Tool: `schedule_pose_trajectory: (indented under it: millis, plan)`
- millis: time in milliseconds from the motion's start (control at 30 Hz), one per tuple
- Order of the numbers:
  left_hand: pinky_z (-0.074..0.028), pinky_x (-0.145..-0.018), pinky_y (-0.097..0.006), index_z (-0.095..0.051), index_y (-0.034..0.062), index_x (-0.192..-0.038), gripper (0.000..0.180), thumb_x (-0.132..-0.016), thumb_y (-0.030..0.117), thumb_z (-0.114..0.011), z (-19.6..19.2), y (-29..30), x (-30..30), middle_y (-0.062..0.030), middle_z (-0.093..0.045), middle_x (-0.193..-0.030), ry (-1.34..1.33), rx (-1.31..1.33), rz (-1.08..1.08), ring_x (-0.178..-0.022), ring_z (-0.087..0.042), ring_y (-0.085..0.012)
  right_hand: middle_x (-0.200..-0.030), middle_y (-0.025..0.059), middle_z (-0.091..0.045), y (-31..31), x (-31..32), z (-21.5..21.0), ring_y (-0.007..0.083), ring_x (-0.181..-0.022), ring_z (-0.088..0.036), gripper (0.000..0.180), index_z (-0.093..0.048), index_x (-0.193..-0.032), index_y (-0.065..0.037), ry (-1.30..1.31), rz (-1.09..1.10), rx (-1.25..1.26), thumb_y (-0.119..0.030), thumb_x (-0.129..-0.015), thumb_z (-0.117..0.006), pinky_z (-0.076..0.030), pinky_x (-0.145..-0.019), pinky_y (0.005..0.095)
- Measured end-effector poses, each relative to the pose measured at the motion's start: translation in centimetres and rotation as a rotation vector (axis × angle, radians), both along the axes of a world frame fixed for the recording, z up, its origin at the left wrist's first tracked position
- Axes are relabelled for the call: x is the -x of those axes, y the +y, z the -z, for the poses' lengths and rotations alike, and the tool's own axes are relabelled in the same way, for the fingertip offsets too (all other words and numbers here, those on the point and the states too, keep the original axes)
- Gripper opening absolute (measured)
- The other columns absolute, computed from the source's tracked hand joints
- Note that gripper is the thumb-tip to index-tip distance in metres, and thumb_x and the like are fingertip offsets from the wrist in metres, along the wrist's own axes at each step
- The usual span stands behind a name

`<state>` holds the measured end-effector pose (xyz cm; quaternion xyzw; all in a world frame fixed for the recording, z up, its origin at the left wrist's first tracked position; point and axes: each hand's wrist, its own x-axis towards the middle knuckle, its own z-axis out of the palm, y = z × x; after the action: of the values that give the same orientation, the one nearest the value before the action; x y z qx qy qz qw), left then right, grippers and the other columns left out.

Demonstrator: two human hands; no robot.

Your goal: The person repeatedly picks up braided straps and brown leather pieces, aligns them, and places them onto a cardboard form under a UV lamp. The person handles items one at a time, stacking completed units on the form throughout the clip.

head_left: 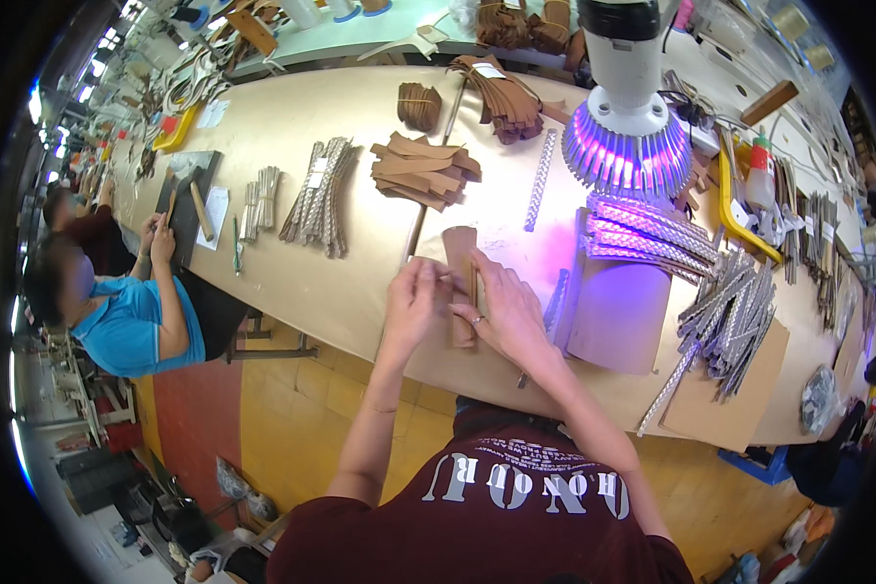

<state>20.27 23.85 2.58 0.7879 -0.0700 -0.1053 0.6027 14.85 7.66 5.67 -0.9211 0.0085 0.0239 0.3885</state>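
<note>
Both hands are down on the long tan worktop (302, 282), working close together over a brown leather strip (460, 255) that lies flat, its long axis running twelve to six. The left hand (414, 304) sits at the strip's nine o'clock side, fingers curled in and tips pinched against its edge. The right hand (501, 310), a ring on one finger, presses at the three o'clock side, fingers half bent over the lower part of the strip; whether it grips anything beneath I cannot tell.

At two o'clock from the hands, a white lamp (625, 107) throws purple light over a fan of silver braided strips (642, 238). More silver strips (735, 311) are piled at three o'clock on a sheet of cardboard (730, 404). One silver strip (541, 180) lies alone at one o'clock. At twelve o'clock, a loose stack of brown leather pieces (423, 167); at eleven, a bundle of grey strips (319, 200).

Far out at nine o'clock, a person in a blue shirt (131, 326) sits at the same worktop, hands on a dark mat (187, 200).
</note>
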Motion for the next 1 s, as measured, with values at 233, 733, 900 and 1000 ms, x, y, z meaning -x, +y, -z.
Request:
schedule_pose_trajectory:
  millis: [233,733,900,1000]
  plan:
    - [-0.043,-0.061,-0.024,-0.056,0.0027,-0.092,0.034,-0.107,0.028,-0.039,-7.2,0.9,2.6,-0.0064,-0.062,-0.078,-0.1,0.297,-0.146,-0.068,-0.054,-0.0096,-0.128,0.018,-0.057,0.7,0.1,0.0,0.0316,-0.114,-0.053,0.066,-0.056,-0.129,-0.005,0.014,-0.184,0.349,-0.052,-0.085,-0.064,-0.039,-0.097,0.0437]
    - [-0.043,-0.049,-0.022,-0.061,0.001,-0.099,0.039,-0.105,0.035,-0.044,-10.1,-7.3,5.4,-0.0012,-0.058,-0.068,0.399,0.292,0.589,-0.057,-0.055,-0.0077,-0.105,0.0061,-0.064,-8.8,9.8,-10.2,0.0117,-0.087,-0.057,0.052,-0.059,-0.124,-0.001,-0.1,0.151,-0.553,-0.018,-0.08,-0.08,-0.046,-0.075,0.0234]
    - [-0.044,-0.052,-0.024,-0.062,0.0009,-0.103,0.048,-0.104,0.043,-0.04,-10.5,-11.7,6.2,-0.001,-0.06,-0.071,0.36,0.29,0.809,-0.059,-0.056,-0.0084,-0.085,0.0027,-0.065,-9.8,10.4,-9.9,0.0075,-0.072,-0.057,0.035,-0.066,-0.11,0.001,-0.077,0.304,-0.612,-0.01,-0.08,-0.08,-0.046,-0.064,0.0214]
    - [-0.048,-0.058,-0.027,-0.064,-0.0007,-0.097,0.063,-0.103,0.054,-0.033,-10.6,-12.5,6.5,-0.0037,-0.061,-0.07,0.477,0.363,0.786,-0.061,-0.059,-0.0121,-0.081,0.0025,-0.065,-10.6,11.1,-8.8,0.0072,-0.071,-0.058,0.021,-0.068,-0.102,0.002,-0.114,0.431,-0.826,-0.004,-0.084,-0.076,-0.046,-0.063,0.0215]
